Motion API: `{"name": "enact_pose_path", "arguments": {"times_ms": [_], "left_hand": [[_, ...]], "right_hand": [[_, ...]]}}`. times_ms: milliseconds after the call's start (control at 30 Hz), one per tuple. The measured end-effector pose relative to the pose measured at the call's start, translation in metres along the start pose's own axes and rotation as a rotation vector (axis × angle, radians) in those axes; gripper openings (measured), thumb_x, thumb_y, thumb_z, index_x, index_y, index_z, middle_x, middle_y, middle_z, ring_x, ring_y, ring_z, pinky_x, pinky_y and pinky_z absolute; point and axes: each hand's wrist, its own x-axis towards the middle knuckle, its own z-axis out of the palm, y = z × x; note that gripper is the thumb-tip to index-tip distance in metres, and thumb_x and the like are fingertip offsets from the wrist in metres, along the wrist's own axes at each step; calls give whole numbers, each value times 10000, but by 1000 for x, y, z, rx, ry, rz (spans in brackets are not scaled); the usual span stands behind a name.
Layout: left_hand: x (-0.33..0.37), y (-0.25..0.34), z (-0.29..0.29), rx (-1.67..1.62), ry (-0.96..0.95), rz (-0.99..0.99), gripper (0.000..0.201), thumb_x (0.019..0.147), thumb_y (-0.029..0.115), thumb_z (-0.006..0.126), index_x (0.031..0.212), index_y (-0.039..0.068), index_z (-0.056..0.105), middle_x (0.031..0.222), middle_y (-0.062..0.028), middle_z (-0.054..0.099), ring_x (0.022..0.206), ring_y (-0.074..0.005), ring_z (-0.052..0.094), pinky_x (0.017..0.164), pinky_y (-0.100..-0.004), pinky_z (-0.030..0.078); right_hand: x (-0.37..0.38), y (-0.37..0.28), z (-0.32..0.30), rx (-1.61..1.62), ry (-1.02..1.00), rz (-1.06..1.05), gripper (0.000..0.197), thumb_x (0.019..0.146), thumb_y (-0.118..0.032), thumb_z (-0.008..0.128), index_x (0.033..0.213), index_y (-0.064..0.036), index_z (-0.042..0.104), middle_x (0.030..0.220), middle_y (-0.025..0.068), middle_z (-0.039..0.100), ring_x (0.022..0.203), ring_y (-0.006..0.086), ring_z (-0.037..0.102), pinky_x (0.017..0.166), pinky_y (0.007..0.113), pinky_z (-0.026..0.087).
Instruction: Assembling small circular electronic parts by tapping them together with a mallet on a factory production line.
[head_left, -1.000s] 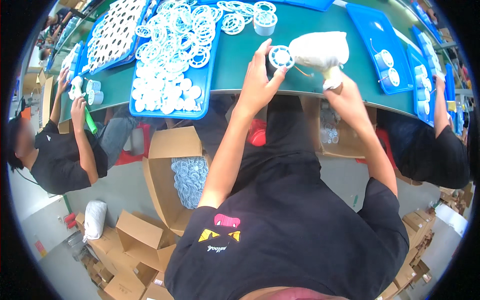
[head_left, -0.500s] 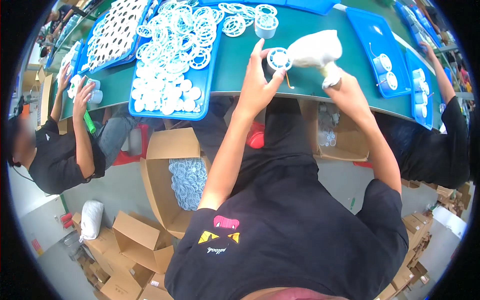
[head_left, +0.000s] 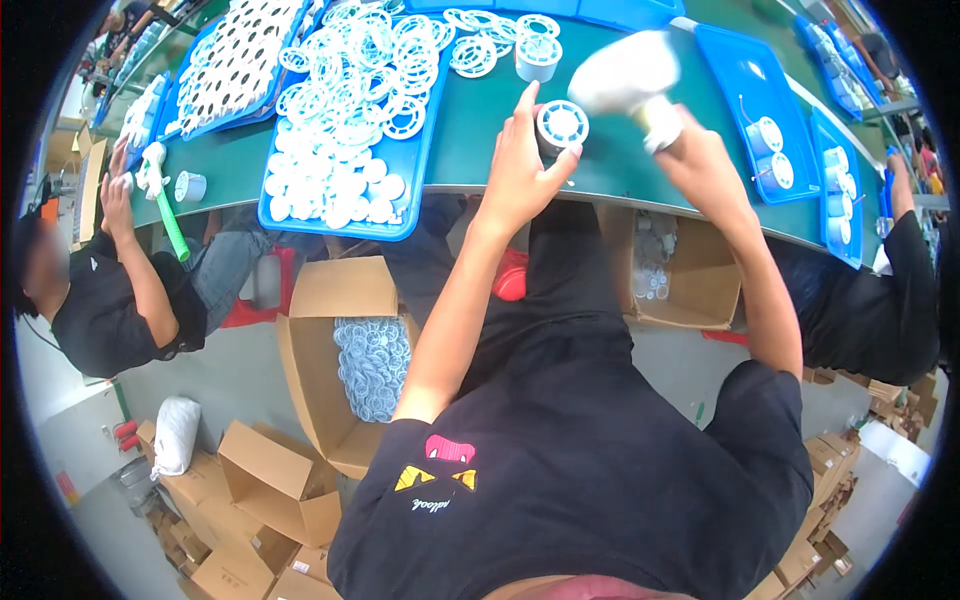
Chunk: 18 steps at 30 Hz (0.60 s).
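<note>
My left hand is closed around a round, cup-like plastic housing near the table's front edge, fingers and thumb at its sides. A white spoked ring forms the top of the housing. To its right, my right hand grips the short end of a mallet with a bulky white head. The head is slightly blurred and hangs up and right of the housing, apart from it. Most of the mallet's grip is hidden by my fingers. A similar white housing stands on the table beyond my left hand.
A blue tray of loose white rings and discs lies left on the green table. Another blue tray at right holds two housings. Co-workers sit on both sides; a green-handled mallet lies by the left one. Open cartons stand below.
The white mallet head has risen and drawn away from the housing. My left hand stays around the housing. The left co-worker's hands have moved away from the green-handled mallet.
</note>
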Motion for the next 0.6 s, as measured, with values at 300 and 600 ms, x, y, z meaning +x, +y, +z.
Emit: {"name": "enact_pose_path", "arguments": {"times_ms": [300, 600], "left_hand": [[0, -2, 0, -9, 13, -9, 981, 874, 299, 809, 1618, -22, 256, 1402, -241, 579, 1305, -389, 536, 1150, -471, 381], [-3, -4, -3, -156, 96, -16, 649, 1038, 178, 575, 1585, -43, 305, 1442, -249, 530, 1342, -344, 512, 1171, -448, 379]], "right_hand": [[40, 16, -6, 29, -100, -96, 297, 882, -147, 674, 1152, -27, 648, 905, 231, 725, 850, 427, 706, 769, 444, 562], [24, 19, 51, -280, 529, -113, 417, 915, -188, 760, 1252, 18, 627, 1194, 205, 615, 1063, 368, 617, 939, 463, 513]]}}
